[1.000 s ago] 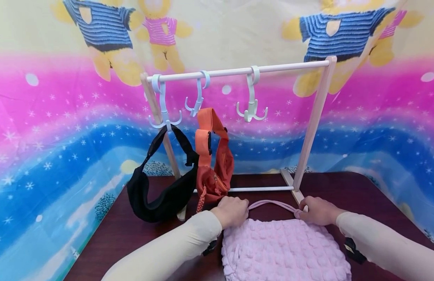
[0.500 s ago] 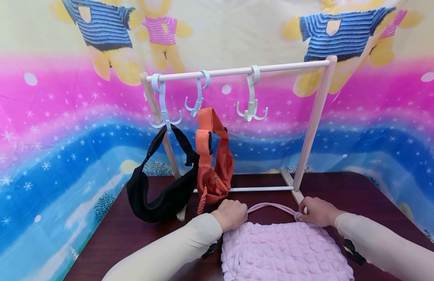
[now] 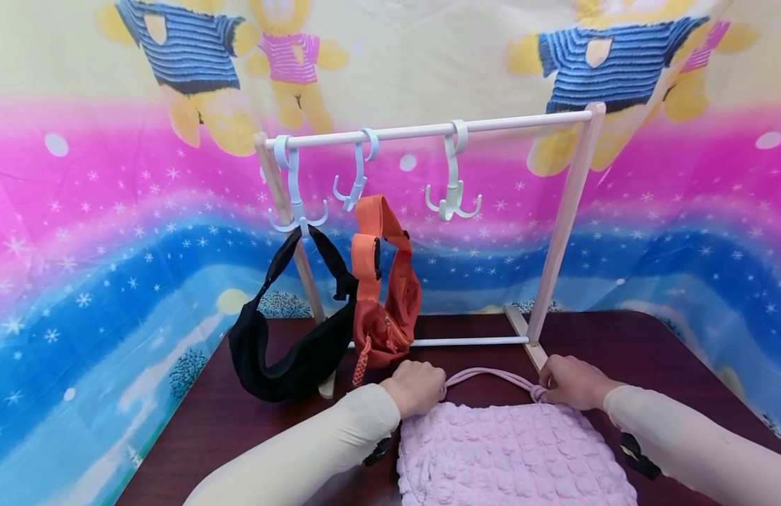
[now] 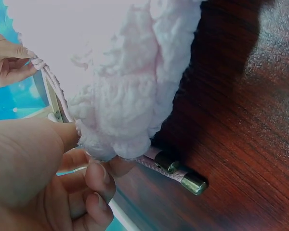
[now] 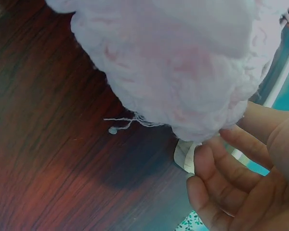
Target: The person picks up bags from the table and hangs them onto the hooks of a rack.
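A pink puffy quilted bag [image 3: 517, 457] lies toward the front of the dark table in the head view, its thin cord handle [image 3: 491, 371] arching behind the top edge. My left hand [image 3: 415, 388] pinches the bag's upper left corner, where the handle ends. At the upper right corner, my right hand [image 3: 573, 381] pinches the bag beside the handle's knot [image 3: 538, 392]. Metal-tipped cord ends [image 4: 195, 184] stick out past the left fingers in the left wrist view. Loose threads [image 5: 131, 121] trail from the bag's edge in the right wrist view.
Behind the bag stands a wooden rack [image 3: 564, 232] with several pale hooks, including one on the right [image 3: 452, 200]. A black bag [image 3: 295, 365] hangs at the left; an orange bag [image 3: 386, 316] hangs beside it. A printed cloth backdrop [image 3: 713, 267] surrounds the dark table [image 3: 618, 337].
The bag's top edge and handle have shifted slightly toward me, and the top edge looks flatter. Both hands keep their grip at the corners, nearly in place.
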`<state>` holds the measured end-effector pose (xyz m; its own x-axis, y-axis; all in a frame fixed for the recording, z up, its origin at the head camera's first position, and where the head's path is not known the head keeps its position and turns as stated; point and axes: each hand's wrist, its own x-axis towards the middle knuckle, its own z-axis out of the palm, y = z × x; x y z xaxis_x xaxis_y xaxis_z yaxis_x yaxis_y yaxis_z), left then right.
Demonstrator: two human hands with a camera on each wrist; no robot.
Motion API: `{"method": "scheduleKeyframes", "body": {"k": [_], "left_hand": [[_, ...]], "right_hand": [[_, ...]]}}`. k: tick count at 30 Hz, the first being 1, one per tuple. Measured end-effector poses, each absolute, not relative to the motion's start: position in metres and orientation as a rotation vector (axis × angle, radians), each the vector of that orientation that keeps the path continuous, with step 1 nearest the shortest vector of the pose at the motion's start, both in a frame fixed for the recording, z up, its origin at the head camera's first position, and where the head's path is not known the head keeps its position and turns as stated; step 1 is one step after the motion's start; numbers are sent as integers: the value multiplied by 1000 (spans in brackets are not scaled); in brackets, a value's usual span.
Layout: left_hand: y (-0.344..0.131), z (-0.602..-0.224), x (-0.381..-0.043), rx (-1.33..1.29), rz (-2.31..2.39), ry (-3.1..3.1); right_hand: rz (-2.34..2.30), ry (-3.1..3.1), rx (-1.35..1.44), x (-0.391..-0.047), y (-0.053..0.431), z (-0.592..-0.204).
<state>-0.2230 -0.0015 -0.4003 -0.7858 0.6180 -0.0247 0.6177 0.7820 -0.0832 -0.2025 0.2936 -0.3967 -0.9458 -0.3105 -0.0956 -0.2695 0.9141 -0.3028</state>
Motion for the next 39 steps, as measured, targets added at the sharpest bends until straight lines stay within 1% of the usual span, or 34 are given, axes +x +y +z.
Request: {"method": "scheduleKeyframes", "body": {"k": [14,22,39], "left_hand": [[1,-400,-223,-966,72,-3078],[-1,-402,-225,-982,-39,-3101],[0,-402,-227,-998,-64,-3084]], "right_hand": [[-515,2852,-467,-206,296,-399],[-533,2835,-487,-204,297,-403],[-472,2838,-541,-210,292,-408]]}}
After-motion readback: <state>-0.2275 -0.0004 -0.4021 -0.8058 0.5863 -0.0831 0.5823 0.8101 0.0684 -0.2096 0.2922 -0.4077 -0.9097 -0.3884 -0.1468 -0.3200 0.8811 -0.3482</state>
